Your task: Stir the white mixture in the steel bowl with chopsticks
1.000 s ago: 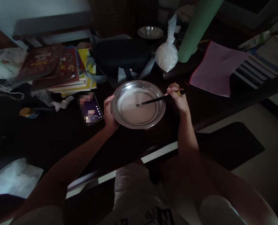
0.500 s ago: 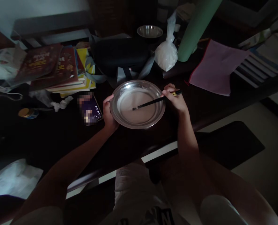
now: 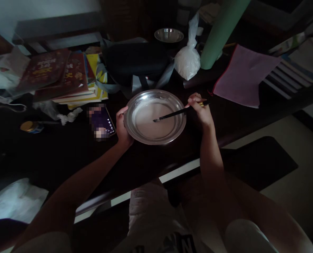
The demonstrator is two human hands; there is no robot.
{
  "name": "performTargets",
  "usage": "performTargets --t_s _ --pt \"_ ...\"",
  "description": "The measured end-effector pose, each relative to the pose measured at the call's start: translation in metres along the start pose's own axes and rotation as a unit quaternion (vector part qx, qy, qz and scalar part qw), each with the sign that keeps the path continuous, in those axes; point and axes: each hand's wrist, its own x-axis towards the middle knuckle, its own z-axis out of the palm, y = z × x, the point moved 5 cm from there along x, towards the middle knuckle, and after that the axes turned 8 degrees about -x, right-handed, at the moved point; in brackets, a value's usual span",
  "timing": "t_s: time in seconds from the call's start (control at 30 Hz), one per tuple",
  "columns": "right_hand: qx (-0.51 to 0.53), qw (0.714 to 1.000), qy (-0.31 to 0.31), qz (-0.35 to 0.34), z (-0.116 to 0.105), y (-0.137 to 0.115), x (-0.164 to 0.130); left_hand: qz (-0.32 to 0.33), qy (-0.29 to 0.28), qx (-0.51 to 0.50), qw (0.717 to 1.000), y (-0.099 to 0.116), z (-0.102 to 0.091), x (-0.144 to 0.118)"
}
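A: Chopsticks (image 3: 172,114) have swung back right since half a second ago; their tips now sit mid-plate in the pale liquid. Stirring goes on.

B: Hands?

A: Right hand (image 3: 202,110) pinches the chopsticks at the plate's right rim. Left hand (image 3: 122,128) grips the left rim of the plate (image 3: 135,134), unmoved on the dark surface (image 3: 66,151), phone (image 3: 102,122) just beside it.
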Motion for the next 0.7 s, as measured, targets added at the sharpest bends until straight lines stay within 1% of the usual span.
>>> performTargets --t_s 0.13,0.23,0.3,0.47,0.6,0.63,0.7 --pt "-0.013 0.999 -0.037 0.000 0.0044 -0.0022 0.0001 0.014 -0.023 0.022 0.999 -0.0004 -0.0002 0.0000" --pt "-0.015 1.000 -0.010 0.003 0.0015 -0.0009 0.0018 0.025 -0.054 0.041 0.997 0.0005 -0.0003 0.0009" --pt "-0.008 1.000 0.006 0.011 -0.0005 0.0008 0.0023 0.020 -0.063 0.048 0.997 0.0007 -0.0008 0.0020" --pt "-0.006 0.999 -0.029 0.012 0.0039 0.0000 0.0009 -0.008 -0.042 0.024 0.999 -0.0013 -0.0022 0.0037" --pt "-0.004 1.000 0.000 0.008 0.0003 -0.0014 0.0004 0.014 -0.037 0.019 0.999 -0.0018 -0.0012 0.0027" --pt "-0.002 1.000 0.002 0.011 0.0001 -0.0015 0.0002 0.019 -0.033 0.021 0.999 -0.0017 -0.0018 0.0027" --pt "0.002 1.000 -0.016 0.014 0.0024 -0.0023 -0.0001 0.021 -0.029 0.028 0.999 -0.0021 -0.0031 0.0030"
